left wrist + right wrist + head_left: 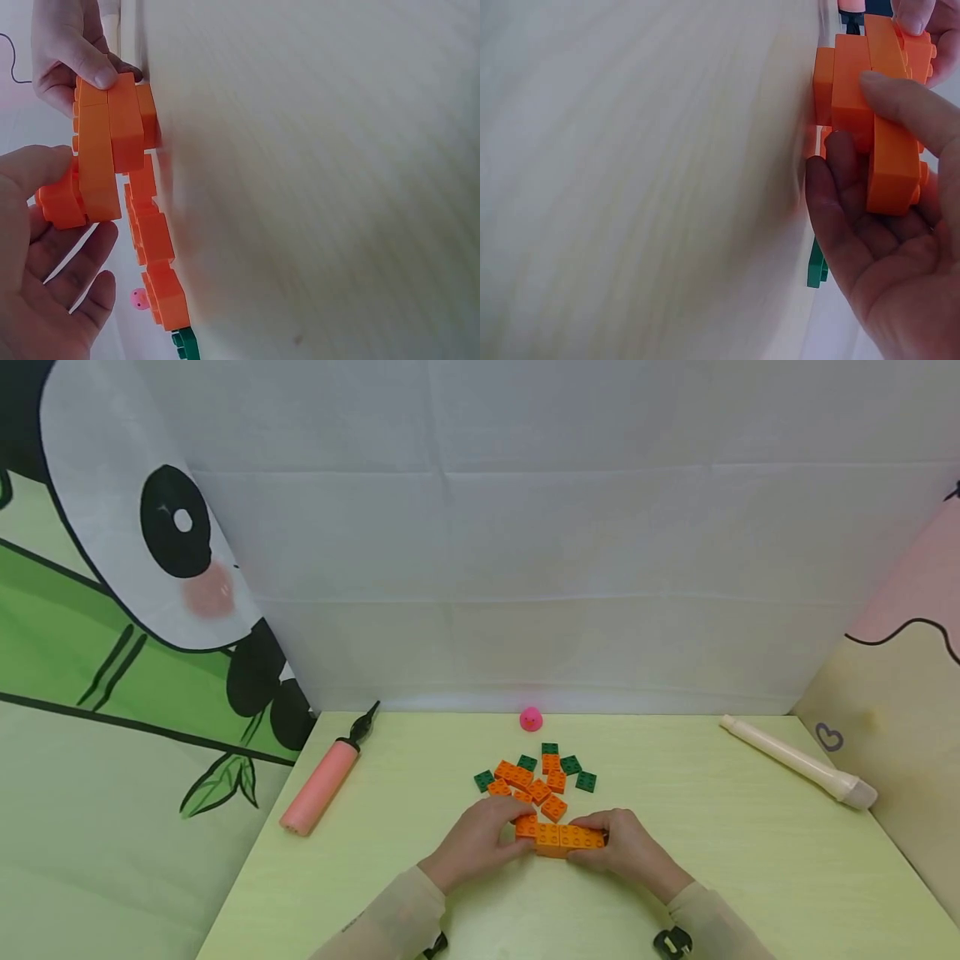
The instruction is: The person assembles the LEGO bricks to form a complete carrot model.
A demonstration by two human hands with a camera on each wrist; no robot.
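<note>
Over the near middle of the table, both hands hold a joined block of orange toy building bricks, stacked in layers. My left hand pinches a small orange brick at the block's left end, thumb on one side and a finger on the other. That brick sits against the upper, studded side of the block. My right hand grips the block's right end, its thumb pressed on the near face in the right wrist view. Just beyond the hands lie several loose orange bricks and green bricks.
A pink ball-like toy sits at the table's back edge. At the left lies a coral cylinder with a black nozzle, and at the right a cream tube. A white cloth wall rises behind the table.
</note>
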